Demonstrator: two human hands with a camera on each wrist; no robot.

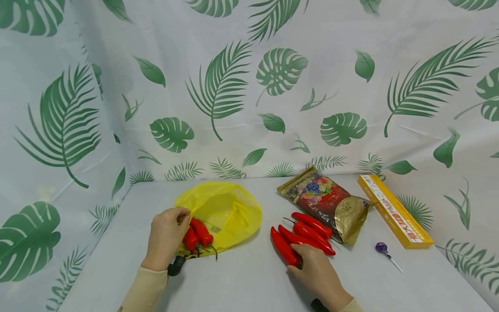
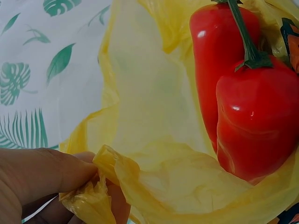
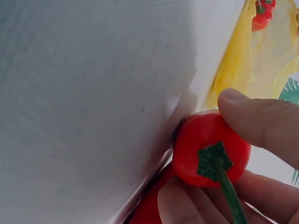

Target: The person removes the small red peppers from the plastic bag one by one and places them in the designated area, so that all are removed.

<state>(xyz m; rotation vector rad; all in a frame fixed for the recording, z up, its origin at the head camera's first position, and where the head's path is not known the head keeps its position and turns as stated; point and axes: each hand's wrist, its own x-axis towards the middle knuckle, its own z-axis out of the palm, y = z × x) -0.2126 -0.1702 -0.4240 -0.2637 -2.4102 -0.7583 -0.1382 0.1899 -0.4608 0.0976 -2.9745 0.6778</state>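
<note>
My left hand [image 1: 165, 234] pinches the rim of a yellow plastic bag [image 1: 243, 216], whose mouth gapes toward me. Two red peppers [image 1: 201, 232] lie inside it, green stems pointing out of the mouth. In the left wrist view, thumb and fingers bunch up the bag's edge [image 2: 110, 163]. Over on the right, my right hand [image 1: 317, 271] grips a red pepper [image 1: 283, 246] by its stem end. The right wrist view shows the thumb on one side of that pepper [image 3: 196, 144] and fingers on the other. Several more red peppers [image 1: 309, 234] lie beside it on the table.
A red and gold snack packet [image 1: 331, 201] lies behind the loose peppers. Right of it is a long yellow pasta box [image 1: 395, 212]. A purple lollipop [image 1: 382, 248] rests nearer me. Leaf-print cloth [image 1: 234, 151] hangs behind the white table [image 1: 234, 286].
</note>
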